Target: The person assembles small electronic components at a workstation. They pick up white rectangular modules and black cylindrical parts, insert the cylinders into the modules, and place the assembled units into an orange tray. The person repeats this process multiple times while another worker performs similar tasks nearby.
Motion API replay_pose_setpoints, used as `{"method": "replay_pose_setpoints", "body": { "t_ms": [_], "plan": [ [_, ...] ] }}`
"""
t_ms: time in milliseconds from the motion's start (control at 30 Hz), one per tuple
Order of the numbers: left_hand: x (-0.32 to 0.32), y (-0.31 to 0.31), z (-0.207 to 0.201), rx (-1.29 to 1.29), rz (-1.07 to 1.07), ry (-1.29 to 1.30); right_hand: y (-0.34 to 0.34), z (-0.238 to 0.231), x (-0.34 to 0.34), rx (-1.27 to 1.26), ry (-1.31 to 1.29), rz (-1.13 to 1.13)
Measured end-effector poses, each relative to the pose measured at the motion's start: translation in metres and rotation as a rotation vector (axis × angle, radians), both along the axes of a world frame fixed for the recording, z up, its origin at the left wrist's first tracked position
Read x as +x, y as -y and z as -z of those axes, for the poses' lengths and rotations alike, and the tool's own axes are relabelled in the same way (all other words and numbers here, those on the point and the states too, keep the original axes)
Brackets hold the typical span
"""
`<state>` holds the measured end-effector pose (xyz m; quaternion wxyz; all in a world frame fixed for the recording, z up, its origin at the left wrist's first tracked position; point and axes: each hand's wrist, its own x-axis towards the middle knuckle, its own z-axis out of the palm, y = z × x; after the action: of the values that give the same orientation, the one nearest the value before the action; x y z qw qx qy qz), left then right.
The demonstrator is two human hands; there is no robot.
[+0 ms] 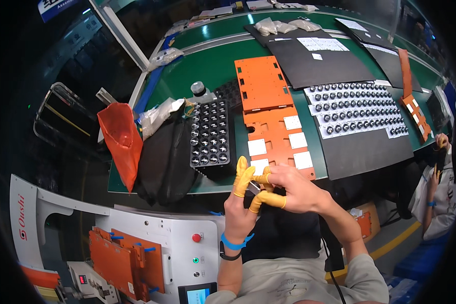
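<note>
Both hands meet over the table's front edge, with yellow finger covers on several fingers. Between the fingertips is a small flat grey metal-looking piece, partly hidden. My left hand pinches it from the left, and my right hand closes on it from the right. Just beyond them lies an orange fixture plate with several white square plates in its pockets. Its orange cover is folded open toward the back. Left of the fixture stands a black tray filled with round black parts.
Rows of white plates with black round parts rest on a black mat at right. An orange bag hangs at the left edge. A white machine stands front left. Another person's hand shows far right.
</note>
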<state>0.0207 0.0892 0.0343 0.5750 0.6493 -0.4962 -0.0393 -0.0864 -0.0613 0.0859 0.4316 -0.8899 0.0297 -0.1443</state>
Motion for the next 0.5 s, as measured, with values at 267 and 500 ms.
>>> {"method": "replay_pose_setpoints", "body": {
  "t_ms": [267,500],
  "plan": [
    [-0.002,0.013,-0.005,0.138,-0.045,0.348,-0.003,0.014,0.005,-0.166,0.021,0.206],
    [-0.014,0.019,-0.006,0.248,0.061,0.124,0.002,0.010,-0.016,-0.164,0.103,0.402]
  ]
}}
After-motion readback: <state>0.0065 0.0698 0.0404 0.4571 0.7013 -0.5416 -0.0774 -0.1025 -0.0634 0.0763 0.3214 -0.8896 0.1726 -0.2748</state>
